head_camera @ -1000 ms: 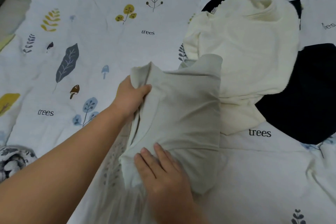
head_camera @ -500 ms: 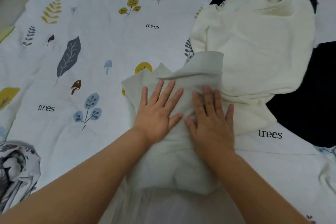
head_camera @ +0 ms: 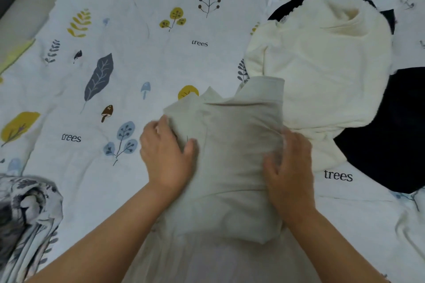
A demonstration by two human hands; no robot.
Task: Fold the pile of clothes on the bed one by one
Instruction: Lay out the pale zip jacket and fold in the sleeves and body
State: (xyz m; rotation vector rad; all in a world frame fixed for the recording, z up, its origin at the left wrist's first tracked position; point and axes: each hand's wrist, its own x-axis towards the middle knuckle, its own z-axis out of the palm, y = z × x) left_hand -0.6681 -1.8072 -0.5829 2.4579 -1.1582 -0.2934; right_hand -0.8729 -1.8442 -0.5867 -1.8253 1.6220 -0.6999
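The bed (head_camera: pixel 161 57) spreads out ahead of both my hands, its cover printed with leaves and the word trees. Beyond my right hand (head_camera: pixel 290 169) lies the rest of the pile: a cream garment (head_camera: pixel 322 71) draped over a black garment (head_camera: pixel 386 135). Between my hands sits the grey-green garment (head_camera: pixel 232 158), already folded into a compact packet, so I judge this 1 piece nearly finished. My left hand (head_camera: pixel 166 156) grips its left edge, thumb on top and fingers curled under; my right hand clasps the right edge, fingers tucked into the cloth. Next I should lift the packet as 1 bundle, level, set it aside, then reach for the cream garment.
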